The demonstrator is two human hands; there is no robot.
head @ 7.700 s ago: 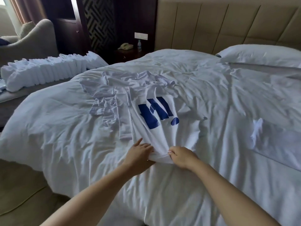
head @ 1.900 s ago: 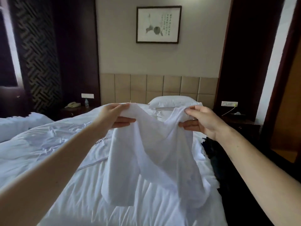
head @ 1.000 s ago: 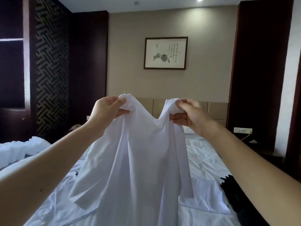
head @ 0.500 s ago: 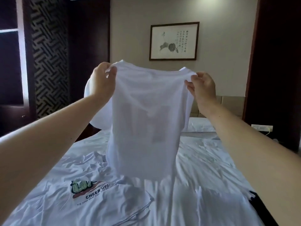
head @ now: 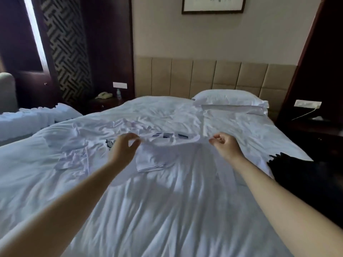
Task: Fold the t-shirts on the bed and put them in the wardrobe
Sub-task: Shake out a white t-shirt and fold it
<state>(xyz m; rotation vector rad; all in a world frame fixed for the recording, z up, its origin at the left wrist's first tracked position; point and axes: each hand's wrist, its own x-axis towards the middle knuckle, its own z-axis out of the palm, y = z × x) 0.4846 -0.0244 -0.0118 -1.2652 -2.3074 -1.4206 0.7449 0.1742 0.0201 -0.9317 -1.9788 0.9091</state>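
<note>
Early days: one white t-shirt [head: 178, 156] is pinched at its top edge by left hand [head: 123, 148] and right hand [head: 225, 145]; nothing's been folded yet, crumpled t-shirts [head: 74, 160] untouched.

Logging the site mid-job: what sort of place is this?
Probably a hotel bedroom: a white-sheeted bed with a tan padded panel headboard, a pale telephone on the dark nightstand, and a framed picture above.

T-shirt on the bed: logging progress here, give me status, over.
Left hand and right hand both pinching t-shirt top edge. T-shirt down on bed, not yet folded. Crumpled shirts lying left of it, dark cloth right.
</note>
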